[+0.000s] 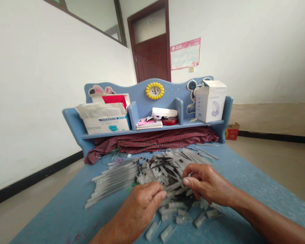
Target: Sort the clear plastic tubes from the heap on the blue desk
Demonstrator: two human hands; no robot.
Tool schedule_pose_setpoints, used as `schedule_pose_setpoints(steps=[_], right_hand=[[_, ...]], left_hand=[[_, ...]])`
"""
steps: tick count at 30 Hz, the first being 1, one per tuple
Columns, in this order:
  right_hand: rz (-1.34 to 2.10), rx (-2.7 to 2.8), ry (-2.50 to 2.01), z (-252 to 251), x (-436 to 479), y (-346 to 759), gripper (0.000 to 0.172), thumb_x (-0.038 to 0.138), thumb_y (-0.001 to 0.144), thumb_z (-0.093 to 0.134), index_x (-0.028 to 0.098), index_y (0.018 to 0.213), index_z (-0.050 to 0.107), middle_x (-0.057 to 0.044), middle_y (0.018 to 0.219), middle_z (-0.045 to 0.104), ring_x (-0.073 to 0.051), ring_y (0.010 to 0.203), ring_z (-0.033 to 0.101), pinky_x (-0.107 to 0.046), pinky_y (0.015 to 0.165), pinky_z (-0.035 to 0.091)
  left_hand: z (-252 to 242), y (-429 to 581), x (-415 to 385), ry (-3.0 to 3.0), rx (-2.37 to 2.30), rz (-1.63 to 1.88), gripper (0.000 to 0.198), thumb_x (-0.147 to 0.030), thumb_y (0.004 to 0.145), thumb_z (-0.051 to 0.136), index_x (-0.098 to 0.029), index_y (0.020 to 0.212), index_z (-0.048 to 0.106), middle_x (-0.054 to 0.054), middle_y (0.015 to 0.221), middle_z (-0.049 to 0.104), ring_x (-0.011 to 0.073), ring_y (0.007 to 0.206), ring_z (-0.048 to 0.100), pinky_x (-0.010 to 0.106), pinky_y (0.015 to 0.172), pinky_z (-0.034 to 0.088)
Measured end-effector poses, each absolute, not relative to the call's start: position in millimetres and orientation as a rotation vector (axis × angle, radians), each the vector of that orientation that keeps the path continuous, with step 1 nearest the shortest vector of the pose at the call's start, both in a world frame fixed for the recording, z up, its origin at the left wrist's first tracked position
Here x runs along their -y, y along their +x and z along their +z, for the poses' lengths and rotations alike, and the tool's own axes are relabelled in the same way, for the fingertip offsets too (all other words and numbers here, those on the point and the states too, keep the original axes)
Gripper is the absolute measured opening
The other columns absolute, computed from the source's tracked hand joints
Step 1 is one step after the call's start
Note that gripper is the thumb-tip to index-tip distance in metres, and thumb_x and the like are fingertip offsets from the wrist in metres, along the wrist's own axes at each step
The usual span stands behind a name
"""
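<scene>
My left hand and my right hand meet over a loose heap of clear plastic pen tubes and caps on a blue desk. Both hands have their fingers pinched together around one clear tube held between them. To the left lies a neat row of assembled pens side by side. Several short clear caps are scattered just in front of my hands.
A blue shelf unit stands at the back of the desk with a box of masks, papers, a red tin and a white box. A red checked cloth lies under it. A dark door is behind.
</scene>
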State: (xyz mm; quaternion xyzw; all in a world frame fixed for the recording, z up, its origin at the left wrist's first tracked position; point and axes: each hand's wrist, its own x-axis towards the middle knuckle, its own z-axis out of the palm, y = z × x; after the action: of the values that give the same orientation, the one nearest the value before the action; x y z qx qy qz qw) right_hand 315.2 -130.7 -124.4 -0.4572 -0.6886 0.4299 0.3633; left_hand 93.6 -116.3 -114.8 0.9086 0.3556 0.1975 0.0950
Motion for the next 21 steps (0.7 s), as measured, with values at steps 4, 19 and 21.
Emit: schedule_pose_setpoints(steps=[4,19,21], right_hand=[[1.091,1.786,-1.216,-123.7,131.5,315.0,0.031,0.044,0.083,0.049,0.016,0.067,0.047,0.005,0.044,0.048,-0.004,0.033,0.035,-0.014,0.032,0.026],[1.168,1.763,-1.237,-124.4,130.3,314.6,0.026,0.043,0.08,0.052,0.017,0.085,0.05,0.007,0.045,0.05,-0.004,0.028,0.035,-0.013,0.027,0.024],[1.09,1.784,-1.256,-125.3,129.8,313.8,0.032,0.043,0.084,0.047,0.016,0.066,0.046,0.006,0.042,0.047,-0.003,0.029,0.035,-0.012,0.028,0.022]], left_hand=[[-114.8,93.7,116.3,2.699,-1.041,0.586,0.025,-0.025,0.09,0.038,-0.018,0.07,0.052,-0.002,0.063,0.055,0.0105,0.062,0.052,0.019,0.055,0.034],[-115.9,92.2,115.3,2.655,-1.061,0.567,0.027,-0.027,0.091,0.037,-0.018,0.07,0.051,-0.002,0.062,0.052,0.0106,0.062,0.051,0.02,0.056,0.033],[-115.4,92.4,115.7,2.655,-1.058,0.564,0.026,-0.027,0.09,0.037,-0.018,0.07,0.051,-0.002,0.062,0.052,0.0108,0.062,0.051,0.02,0.057,0.033]])
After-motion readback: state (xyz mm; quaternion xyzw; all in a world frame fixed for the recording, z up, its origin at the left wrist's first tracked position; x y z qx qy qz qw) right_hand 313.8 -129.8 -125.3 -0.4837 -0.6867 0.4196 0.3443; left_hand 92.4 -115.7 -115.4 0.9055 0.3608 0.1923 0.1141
